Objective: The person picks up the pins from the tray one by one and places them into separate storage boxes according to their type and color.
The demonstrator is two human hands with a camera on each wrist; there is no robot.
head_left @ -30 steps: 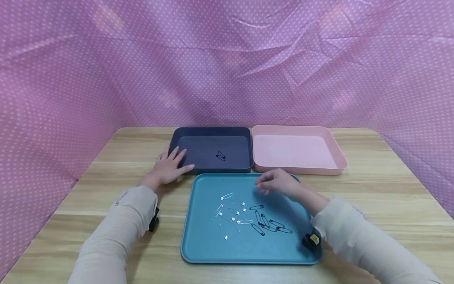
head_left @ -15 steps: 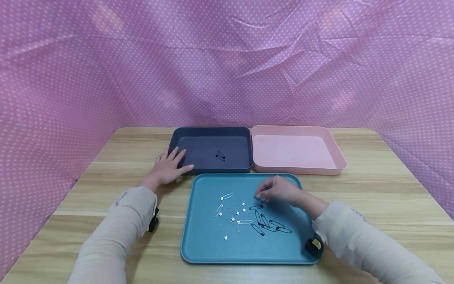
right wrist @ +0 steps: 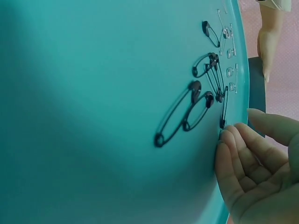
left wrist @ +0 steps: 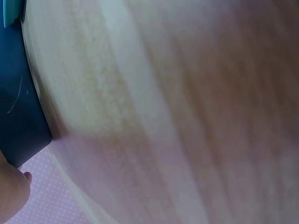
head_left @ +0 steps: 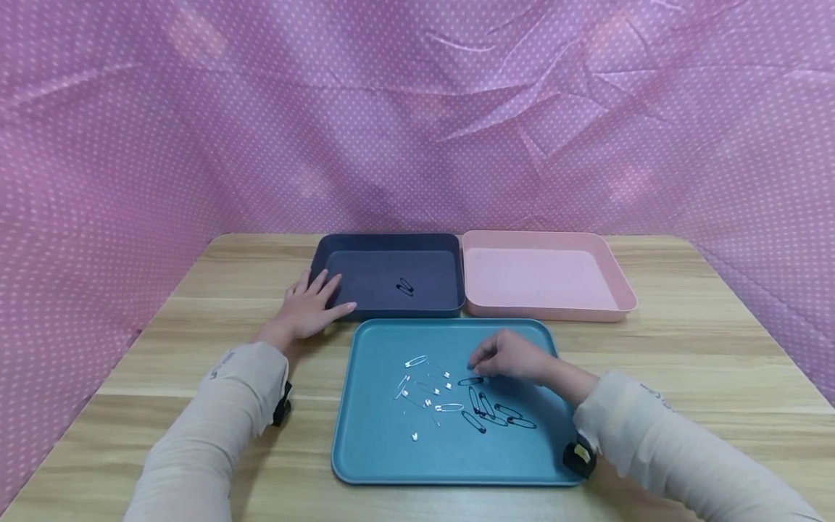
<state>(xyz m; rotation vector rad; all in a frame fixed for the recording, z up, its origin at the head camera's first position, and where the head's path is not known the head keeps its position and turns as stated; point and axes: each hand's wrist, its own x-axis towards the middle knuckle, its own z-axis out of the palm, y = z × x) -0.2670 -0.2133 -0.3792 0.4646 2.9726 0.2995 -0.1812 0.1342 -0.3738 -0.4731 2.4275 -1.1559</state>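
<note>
My left hand [head_left: 308,310] rests on the left front corner of the navy tray [head_left: 391,314], fingers spread over its rim. Two black safety pins [head_left: 404,287] lie together inside that tray. Over the teal tray [head_left: 365,464], my right hand [head_left: 512,357] is lowered with loosely bent fingers, thumb apart from them. Its fingertips are right at the end of a black safety pin [right wrist: 224,108], which lies flat on the tray. More black safety pins [head_left: 494,420] are clustered just nearer the person. Silver safety pins [head_left: 449,407] lie scattered to the left of them.
A pink tray [head_left: 551,313] stands beside the navy one at the back, behind the teal tray. All three sit on a wooden table [head_left: 704,406]. A pink dotted cloth [head_left: 417,130] hangs behind and along the sides.
My right hand has come down and slightly nearer the person, toward the topmost black safety pin on the teal tray. The left hand stays on the navy tray's corner.
</note>
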